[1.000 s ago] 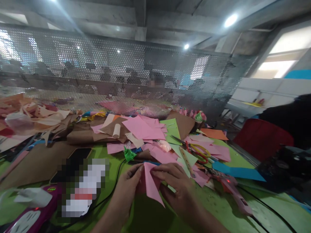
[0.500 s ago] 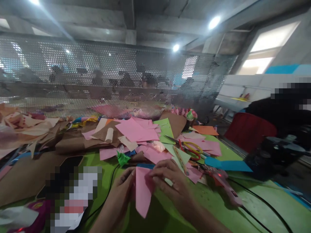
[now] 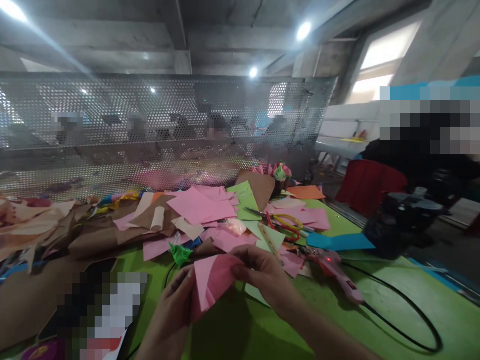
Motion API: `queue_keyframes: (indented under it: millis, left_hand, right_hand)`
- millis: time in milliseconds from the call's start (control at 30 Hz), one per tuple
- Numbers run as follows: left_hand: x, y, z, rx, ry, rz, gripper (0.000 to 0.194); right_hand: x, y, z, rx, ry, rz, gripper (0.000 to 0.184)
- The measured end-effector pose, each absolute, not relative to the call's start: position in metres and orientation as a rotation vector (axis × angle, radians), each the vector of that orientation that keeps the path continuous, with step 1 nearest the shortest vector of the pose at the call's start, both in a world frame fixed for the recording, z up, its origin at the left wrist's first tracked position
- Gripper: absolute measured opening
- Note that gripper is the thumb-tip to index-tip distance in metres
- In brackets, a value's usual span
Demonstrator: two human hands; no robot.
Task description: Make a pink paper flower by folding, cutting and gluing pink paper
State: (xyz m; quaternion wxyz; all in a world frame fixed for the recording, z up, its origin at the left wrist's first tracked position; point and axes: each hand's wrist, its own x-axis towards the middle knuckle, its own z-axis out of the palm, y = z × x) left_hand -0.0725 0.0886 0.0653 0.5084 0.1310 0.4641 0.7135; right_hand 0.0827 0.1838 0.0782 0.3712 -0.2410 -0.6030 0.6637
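Note:
A sheet of pink paper (image 3: pixel 214 280) is held up between my two hands, low in the middle of the view. It is partly folded, with a lighter flap on its left and a darker, curved part on its right. My left hand (image 3: pixel 180 295) grips the left edge, fingers partly hidden behind the paper. My right hand (image 3: pixel 260 275) pinches the upper right corner between thumb and fingers. Just beyond the paper lies a crumpled green piece (image 3: pixel 180 254). Past my right hand are a wooden-looking stick (image 3: pixel 269 241) and scissors with red and yellow handles (image 3: pixel 287 225).
A pink glue gun (image 3: pixel 339 275) with a glowing red light and black cable lies at right. Pink sheets (image 3: pixel 202 206), brown paper (image 3: pixel 97 235) and blue paper (image 3: pixel 341 242) cover the green table (image 3: pixel 397 305). A perforated metal screen (image 3: pixel 150 125) stands behind. A person sits by a red chair (image 3: pixel 371 187).
The pink paper has gone from a narrow folded strip to a wider, opened shape. My right hand has shifted its hold to the upper right corner. The camera has turned slightly right.

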Motion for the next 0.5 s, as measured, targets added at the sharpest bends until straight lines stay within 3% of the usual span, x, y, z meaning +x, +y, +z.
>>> queue_keyframes:
  millis: [300, 500]
  left_hand:
    - [-0.072, 0.091, 0.063, 0.26, 1.145, 1.715, 0.037]
    - [-0.071, 0.09, 0.068, 0.322, 1.061, 1.705, 0.033]
  right_hand:
    - [0.084, 0.19, 0.076, -0.7, -1.497, 1.647, 0.013]
    - [0.081, 0.187, 0.076, -0.734, -1.577, 1.575, 0.011]
